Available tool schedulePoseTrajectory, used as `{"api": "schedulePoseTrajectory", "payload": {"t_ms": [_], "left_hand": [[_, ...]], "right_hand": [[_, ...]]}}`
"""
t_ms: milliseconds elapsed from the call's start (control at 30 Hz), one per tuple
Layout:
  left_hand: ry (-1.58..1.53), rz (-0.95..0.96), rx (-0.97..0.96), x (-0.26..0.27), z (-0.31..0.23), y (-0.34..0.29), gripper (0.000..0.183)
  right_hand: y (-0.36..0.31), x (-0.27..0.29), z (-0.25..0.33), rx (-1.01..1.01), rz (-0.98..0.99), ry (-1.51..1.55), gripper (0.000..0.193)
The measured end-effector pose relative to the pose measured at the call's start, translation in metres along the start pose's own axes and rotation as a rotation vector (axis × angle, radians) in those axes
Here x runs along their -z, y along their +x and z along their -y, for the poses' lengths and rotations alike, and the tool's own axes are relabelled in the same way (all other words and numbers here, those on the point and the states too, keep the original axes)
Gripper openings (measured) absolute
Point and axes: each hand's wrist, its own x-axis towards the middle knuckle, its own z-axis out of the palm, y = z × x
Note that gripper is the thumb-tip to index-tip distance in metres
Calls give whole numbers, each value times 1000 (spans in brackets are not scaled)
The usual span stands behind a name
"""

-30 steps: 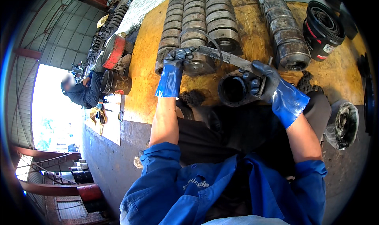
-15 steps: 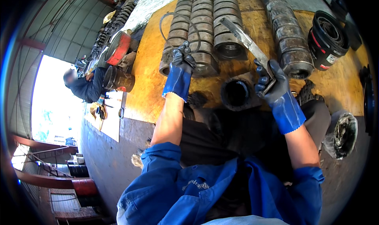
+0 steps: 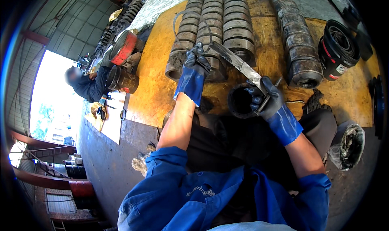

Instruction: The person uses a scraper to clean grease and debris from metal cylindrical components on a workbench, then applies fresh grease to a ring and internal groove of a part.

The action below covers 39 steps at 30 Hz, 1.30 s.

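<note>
My left hand (image 3: 193,71), in a blue and dark grey glove, is closed on a thin dark ring (image 3: 209,31) that loops up above the fingers. My right hand (image 3: 272,103), gloved alike, grips a long flat metal blade (image 3: 239,64). The blade slants up to the left, and its tip appears close to the ring; whether they touch I cannot tell. A thin rod end (image 3: 278,81) sticks out beside the right hand. Just below and left of that hand stands a dark hollow cylinder (image 3: 240,103), partly hidden by the fingers.
Rows of metal collars (image 3: 238,28) lie on the yellowish board (image 3: 150,69), with another row (image 3: 298,48) farther right. A black bucket (image 3: 338,48) stands at the right, a plastic-wrapped roll (image 3: 347,146) below it. Another person (image 3: 91,83) sits at the far left near a red drum (image 3: 123,48).
The blade has swung down and left, bringing its tip near the ring. My right hand has dropped and moved left; my left hand and the ring have shifted slightly right.
</note>
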Motion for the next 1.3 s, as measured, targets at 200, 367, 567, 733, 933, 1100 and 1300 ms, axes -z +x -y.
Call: {"api": "schedulePoseTrajectory", "payload": {"t_ms": [200,367,567,733,933,1100,1300], "left_hand": [[112,-32,22,-6,7,-8,26],[323,0,1,4,-7,0,23],[531,-187,-20,-11,7,-8,22],[699,-153,-67,0,1,-11,16],[456,-157,-109,-11,12,-19,18],[396,-208,-157,-12,11,-26,15],[456,-90,-85,-3,0,-14,14]], "right_hand": [[-1,5,8,10,-1,19,41],[3,2,8,14,48,52,49],[-2,8,29,44,133,100,54],[-4,3,35,81,146,96,45],[-5,11,21,2,94,29,49],[4,-15,-4,-14,-137,68,39],[9,16,11,-29,-105,-48,45]]}}
